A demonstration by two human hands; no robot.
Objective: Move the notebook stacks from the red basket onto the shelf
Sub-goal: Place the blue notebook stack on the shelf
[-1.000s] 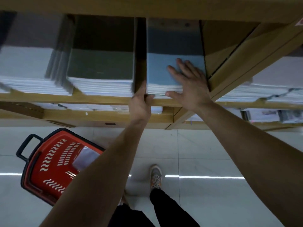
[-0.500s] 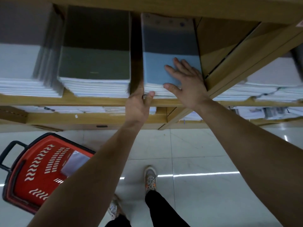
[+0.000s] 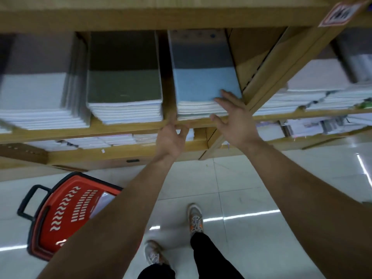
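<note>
Notebooks may still wait in the red basket (image 3: 60,214), low beneath the left forearm (a pale item (image 3: 100,202) shows inside, too unclear to name). Further out, the left hand (image 3: 171,138) has dropped from the pile's front corner to the shelf (image 3: 120,127) lip, fingers loosely curled, holding nothing. The right hand (image 3: 235,121) has slid back, spread wide, only fingertips on the near right corner of the blue notebook stack (image 3: 201,85), which lies just beyond both hands. That stack looks placed; another trip probably follows.
</note>
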